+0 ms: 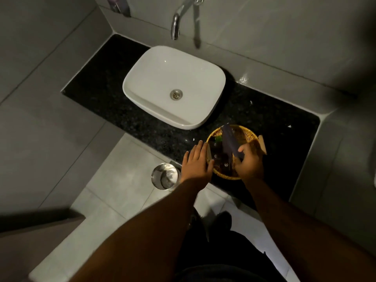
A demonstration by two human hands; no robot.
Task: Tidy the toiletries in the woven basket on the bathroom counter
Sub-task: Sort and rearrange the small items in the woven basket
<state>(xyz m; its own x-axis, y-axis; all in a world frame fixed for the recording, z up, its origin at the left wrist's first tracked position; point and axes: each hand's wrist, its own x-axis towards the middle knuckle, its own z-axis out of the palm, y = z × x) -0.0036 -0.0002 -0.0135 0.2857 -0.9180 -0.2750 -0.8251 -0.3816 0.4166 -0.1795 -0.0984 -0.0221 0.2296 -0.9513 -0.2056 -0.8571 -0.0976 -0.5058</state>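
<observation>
While our left hand [195, 159] lies flat and open against the rim of the woven basket [247, 132] to steady it on the dark table [126, 110] beside the sink [162, 68], our right hand [249, 162] grips a purple packet [230, 142], angling it over the small dark bottles [220, 161] inside.

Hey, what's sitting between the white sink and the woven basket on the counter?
Nothing: in the head view only bare black counter separates the sink from the basket.
</observation>
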